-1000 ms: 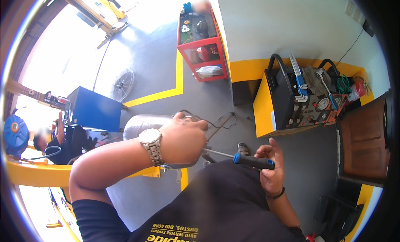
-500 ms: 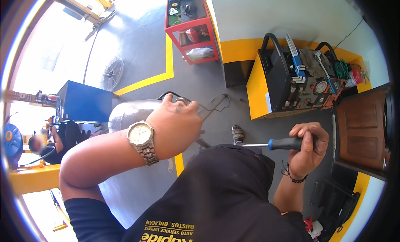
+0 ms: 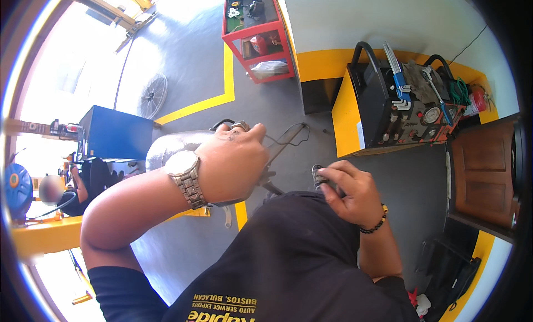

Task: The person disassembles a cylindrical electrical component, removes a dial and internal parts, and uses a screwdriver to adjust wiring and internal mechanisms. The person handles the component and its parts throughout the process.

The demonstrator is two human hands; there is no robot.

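Note:
My left hand (image 3: 230, 164), wearing a metal watch (image 3: 189, 183), is closed at the top of a silver metal cylinder (image 3: 169, 147), around a small metal fitting (image 3: 240, 126) beside a black hose or handle; the grip is mostly hidden under my fingers. To its right, my right hand (image 3: 352, 191) is curled over the dark handle of the screwdriver (image 3: 335, 186), most of which is hidden by the fingers, just above my black shirt front. A thin dark cable (image 3: 300, 139) loops out beyond my left hand.
A black-and-yellow machine (image 3: 350, 122) with tools on top stands right, beside a wooden door (image 3: 480, 178). A red cart (image 3: 252, 58) is ahead. Left are a blue cabinet (image 3: 116, 133), a yellow lift beam (image 3: 50, 233), a hose reel (image 3: 16, 191) and another person (image 3: 78, 191).
My right hand swung out to the right with the screwdriver pointing left, then came back inward, turning so the screwdriver is mostly hidden. My left hand stays at the cylinder.

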